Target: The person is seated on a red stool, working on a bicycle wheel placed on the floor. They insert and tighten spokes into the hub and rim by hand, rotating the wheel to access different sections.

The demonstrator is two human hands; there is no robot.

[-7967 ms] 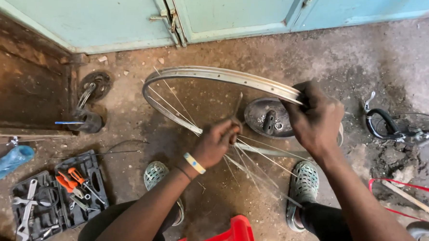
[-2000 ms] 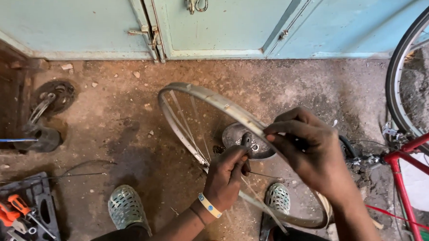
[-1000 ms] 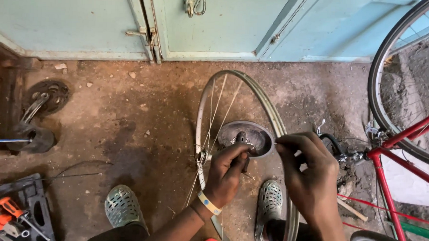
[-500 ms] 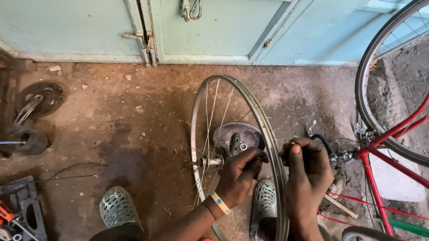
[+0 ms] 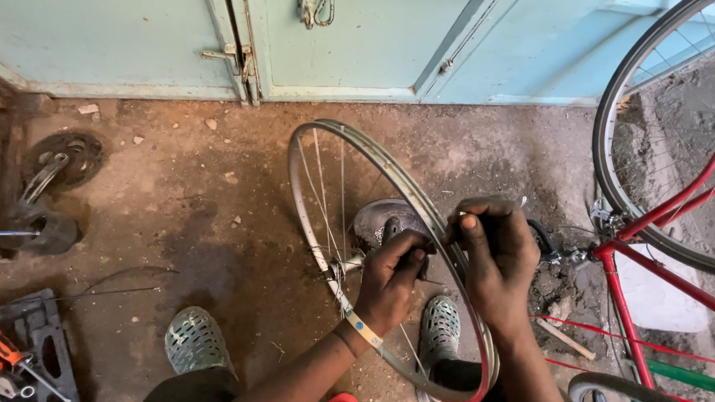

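At lower centre of the frame the bare bicycle wheel (image 5: 325,200) stands nearly edge-on, rim running upper left to lower right, with the left hand (image 5: 390,279) curled around its hub axle and the right hand (image 5: 495,259) pinching the rim's near edge.

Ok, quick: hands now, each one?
Left hand: closed around the spokes of the bare wheel, near the hub.
Right hand: fingers pinched at the rim.
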